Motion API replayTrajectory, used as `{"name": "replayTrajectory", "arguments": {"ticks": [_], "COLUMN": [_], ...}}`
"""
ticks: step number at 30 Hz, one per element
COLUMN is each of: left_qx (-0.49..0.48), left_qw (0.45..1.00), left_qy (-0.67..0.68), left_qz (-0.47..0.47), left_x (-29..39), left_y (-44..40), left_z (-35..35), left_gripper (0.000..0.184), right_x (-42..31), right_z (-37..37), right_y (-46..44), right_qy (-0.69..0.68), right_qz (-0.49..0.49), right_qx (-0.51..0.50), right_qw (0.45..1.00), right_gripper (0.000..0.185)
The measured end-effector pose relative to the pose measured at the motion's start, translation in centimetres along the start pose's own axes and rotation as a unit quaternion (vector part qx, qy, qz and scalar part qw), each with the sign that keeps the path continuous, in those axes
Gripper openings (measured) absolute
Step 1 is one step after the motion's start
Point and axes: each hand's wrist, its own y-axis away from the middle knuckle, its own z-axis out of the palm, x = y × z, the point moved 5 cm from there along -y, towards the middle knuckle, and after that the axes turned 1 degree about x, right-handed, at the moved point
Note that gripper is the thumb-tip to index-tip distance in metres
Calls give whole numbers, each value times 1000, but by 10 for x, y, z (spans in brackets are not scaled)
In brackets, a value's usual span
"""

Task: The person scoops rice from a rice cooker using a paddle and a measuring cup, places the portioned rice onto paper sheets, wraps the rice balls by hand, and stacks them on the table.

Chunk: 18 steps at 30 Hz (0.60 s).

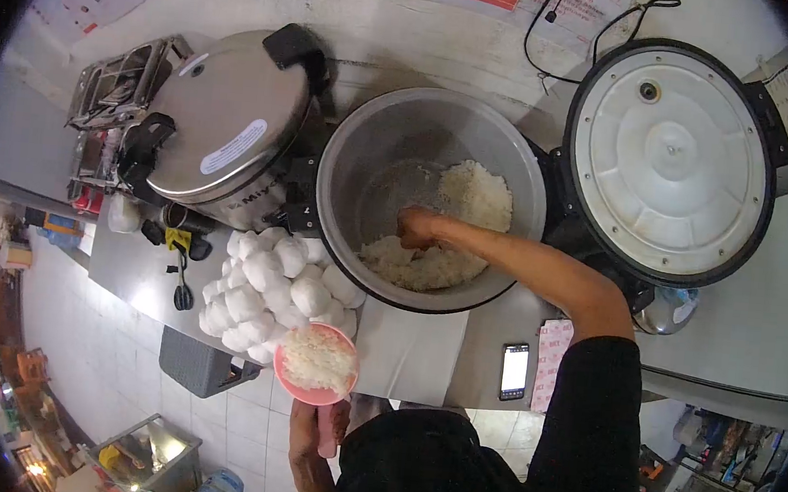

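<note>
My left hand (pixel 304 433) is closed around the handle of a pink scoop (pixel 281 367) at the counter's front edge. White cooked rice (pixel 321 357) fills the scoop. My right arm reaches into a large grey rice cooker pot (pixel 367 173). Down inside it, my right hand (pixel 417 227) is closed at the rice (pixel 430 268); what its fingers grip, if anything, is hidden. More rice lies piled against the pot's right side, while the far left of its bottom shows bare metal. Beside the pot and scoop sits a heap of round white wrapped bundles (pixel 265 272).
A second rice cooker (pixel 228 110) stands shut at the left. The open cooker's lid (pixel 673 167) is swung up at the right. A phone (pixel 514 371) lies by a pink patterned paper (pixel 551 363). Black tongs (pixel 183 293) are at the counter's left.
</note>
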Motion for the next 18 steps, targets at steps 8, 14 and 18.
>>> {"name": "replayTrajectory", "arguments": {"ticks": [8, 14, 18], "left_qx": [22, 14, -51], "left_qw": [999, 1000, 995], "left_qy": [-45, 4, -87], "left_qz": [-15, 6, 22], "left_x": [-6, 24, 39], "left_y": [-15, -14, -33], "left_z": [-10, 22, 43], "left_gripper": [32, 28, 35], "right_x": [32, -5, -20], "right_z": [-3, -68, -123], "right_y": [-15, 36, 104], "right_qy": [-105, 2, -89], "right_qz": [-102, -134, -220], "right_qx": [-16, -24, 119], "right_qw": [989, 991, 964], "right_gripper": [18, 28, 26]}}
